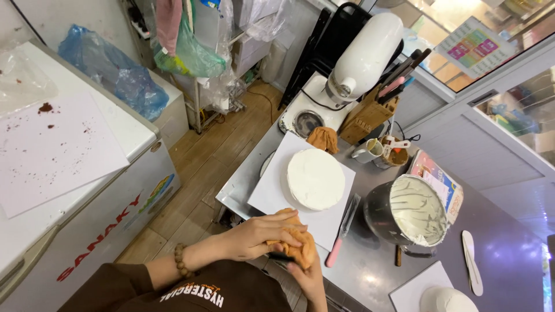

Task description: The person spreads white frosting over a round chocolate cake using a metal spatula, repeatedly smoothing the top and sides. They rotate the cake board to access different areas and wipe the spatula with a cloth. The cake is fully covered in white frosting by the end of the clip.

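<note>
Orange-brown soft cloth [299,242] sits bunched between both hands at the near edge of the steel worktop [370,271]. The left hand [260,236] lies over the top of it with fingers curled and pressed down onto the fabric; a wooden bead bracelet [182,261] circles that wrist. The right hand [309,277] comes up from below, fingers closed around the underside of the same cloth, and something dark shows between the two hands, too hidden to identify.

Just beyond the cloth lies a square white board [269,193] carrying a round cake covered in smooth white cream [315,178]. A long spatula with a pink handle [341,234] rests beside the board's right edge. Further right stands a steel mixing bowl coated inside with white cream [413,211], with a white scraper [471,260] lying well apart from it. At the far end of the worktop stand a white stand mixer [361,58], a wooden knife block [367,118] and a second orange cloth [324,138]. A white chest freezer [87,173] fills the left side.
</note>
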